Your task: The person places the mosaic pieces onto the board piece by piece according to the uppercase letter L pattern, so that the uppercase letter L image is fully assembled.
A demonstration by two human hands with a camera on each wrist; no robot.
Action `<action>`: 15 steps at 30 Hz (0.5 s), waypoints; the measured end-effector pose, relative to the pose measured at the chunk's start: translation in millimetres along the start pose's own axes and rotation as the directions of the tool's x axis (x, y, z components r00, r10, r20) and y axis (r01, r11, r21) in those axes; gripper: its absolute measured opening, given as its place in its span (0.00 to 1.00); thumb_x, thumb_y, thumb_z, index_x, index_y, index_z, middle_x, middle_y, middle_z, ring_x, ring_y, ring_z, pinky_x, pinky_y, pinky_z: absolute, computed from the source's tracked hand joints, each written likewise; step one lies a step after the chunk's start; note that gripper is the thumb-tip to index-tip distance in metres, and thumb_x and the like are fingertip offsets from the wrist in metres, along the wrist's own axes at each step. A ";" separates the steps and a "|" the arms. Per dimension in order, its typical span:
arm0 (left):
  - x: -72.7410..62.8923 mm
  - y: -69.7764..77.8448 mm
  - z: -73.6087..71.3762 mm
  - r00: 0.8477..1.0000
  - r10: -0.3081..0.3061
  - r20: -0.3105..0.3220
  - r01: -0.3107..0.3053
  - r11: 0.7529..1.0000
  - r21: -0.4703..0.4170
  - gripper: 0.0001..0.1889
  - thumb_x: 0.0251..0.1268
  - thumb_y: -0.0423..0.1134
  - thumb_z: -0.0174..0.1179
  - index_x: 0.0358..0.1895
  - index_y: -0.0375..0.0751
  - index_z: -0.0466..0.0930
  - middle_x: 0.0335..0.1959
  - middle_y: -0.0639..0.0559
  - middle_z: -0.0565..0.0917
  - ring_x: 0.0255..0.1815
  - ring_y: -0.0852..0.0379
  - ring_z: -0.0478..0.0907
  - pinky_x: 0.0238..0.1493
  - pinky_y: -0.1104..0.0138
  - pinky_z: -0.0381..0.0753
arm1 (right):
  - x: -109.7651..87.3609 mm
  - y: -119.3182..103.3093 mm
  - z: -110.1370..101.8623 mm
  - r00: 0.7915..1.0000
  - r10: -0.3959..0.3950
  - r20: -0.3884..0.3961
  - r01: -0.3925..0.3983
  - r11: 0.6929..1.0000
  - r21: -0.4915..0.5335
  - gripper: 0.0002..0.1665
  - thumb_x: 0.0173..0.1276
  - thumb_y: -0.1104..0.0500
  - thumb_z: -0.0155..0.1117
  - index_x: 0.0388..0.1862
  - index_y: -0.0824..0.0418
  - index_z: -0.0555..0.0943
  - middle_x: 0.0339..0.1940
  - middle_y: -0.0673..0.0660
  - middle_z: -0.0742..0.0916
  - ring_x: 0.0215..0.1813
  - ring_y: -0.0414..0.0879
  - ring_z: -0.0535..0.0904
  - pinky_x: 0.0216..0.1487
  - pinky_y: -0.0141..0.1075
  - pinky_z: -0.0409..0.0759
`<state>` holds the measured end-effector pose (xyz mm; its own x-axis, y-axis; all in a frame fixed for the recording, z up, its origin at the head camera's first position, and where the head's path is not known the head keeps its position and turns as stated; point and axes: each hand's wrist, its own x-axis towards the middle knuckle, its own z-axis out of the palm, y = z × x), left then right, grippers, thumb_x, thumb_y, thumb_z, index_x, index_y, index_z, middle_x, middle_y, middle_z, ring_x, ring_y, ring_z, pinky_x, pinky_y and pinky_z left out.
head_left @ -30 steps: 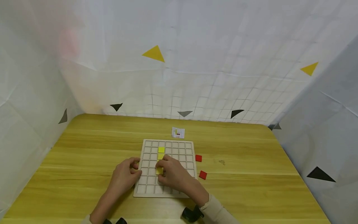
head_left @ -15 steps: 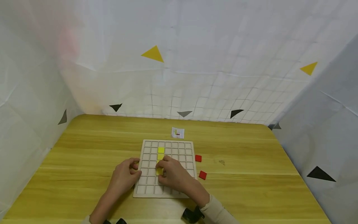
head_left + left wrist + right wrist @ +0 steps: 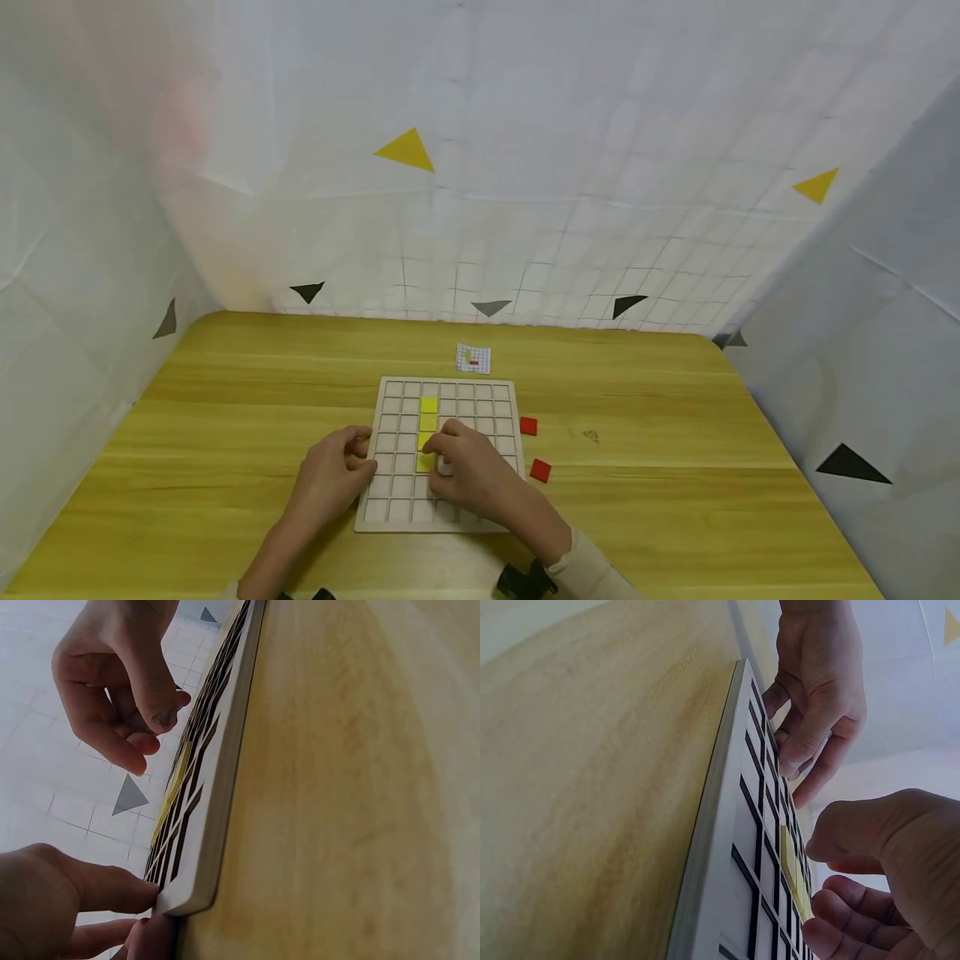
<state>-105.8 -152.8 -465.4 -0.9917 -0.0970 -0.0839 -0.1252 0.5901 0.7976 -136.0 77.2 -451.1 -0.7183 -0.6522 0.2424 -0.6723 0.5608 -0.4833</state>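
Head view: left hand (image 3: 330, 475) is pinching the left edge of the light gridded board (image 3: 399, 510), same hold as half a second ago. Right hand (image 3: 474, 473) is hovering over the board, fingers loosely curled, thumb and index parted, holding nothing. Change: a moment ago its fingers were covering part of the nearest yellow tile (image 3: 424, 463); now they are sitting slightly further right and more of that tile is showing. Four yellow tiles (image 3: 429, 405) are lying in one straight line, third column from the left, second to fifth rows counting from the far edge. Two red tiles (image 3: 541, 471) are lying on the wooden table (image 3: 675, 467), right of the board, the farther one just beside the edge; neither is shifting relative to the board. A small printed card (image 3: 473, 358) is lying beyond the far edge, unmoved. The whole scene is sitting a touch lower and further left in view than before.

Left wrist view: left hand is gripping the board at a corner, digits on both sides of the rim. Right hand is hanging above the grid, fingers bent, nothing between them.

Right wrist view: right thumb and fingers are standing apart near the yellow tiles; contact, can't tell. Left thumb is resting over the opposite rim.
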 end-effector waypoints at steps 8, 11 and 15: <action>0.7 -2.2 1.0 1.000 -0.009 0.000 0.009 1.000 0.002 0.25 0.56 0.31 0.68 0.60 0.34 0.78 0.39 0.50 0.80 0.36 0.58 0.81 0.35 0.63 0.80 | -8.4 3.2 -3.9 0.999 -0.001 -0.034 0.000 1.000 -0.017 0.12 0.59 0.63 0.71 0.44 0.59 0.86 0.39 0.52 0.82 0.35 0.39 0.77 0.36 0.23 0.74; 0.6 -2.1 0.9 1.000 -0.007 0.000 0.007 1.000 0.007 0.25 0.56 0.32 0.68 0.60 0.34 0.79 0.39 0.50 0.80 0.36 0.58 0.81 0.35 0.63 0.80 | -12.1 5.2 -5.8 0.999 0.004 -0.050 -0.004 1.000 -0.007 0.13 0.59 0.64 0.72 0.44 0.60 0.86 0.38 0.52 0.82 0.35 0.41 0.78 0.36 0.24 0.75; 0.6 -1.9 0.9 1.000 -0.003 0.003 0.003 1.000 0.004 0.25 0.57 0.32 0.68 0.60 0.34 0.78 0.39 0.50 0.80 0.36 0.58 0.81 0.35 0.63 0.80 | -17.0 8.8 -7.6 0.998 0.009 -0.060 -0.009 1.000 0.008 0.13 0.58 0.66 0.71 0.44 0.62 0.85 0.37 0.53 0.81 0.35 0.42 0.80 0.37 0.24 0.76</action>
<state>-106.3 -153.2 -467.5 -0.9914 -0.0968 -0.0881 -0.1286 0.5927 0.7951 -131.0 97.1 -453.1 -0.7338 -0.6155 0.2877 -0.6646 0.5624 -0.4920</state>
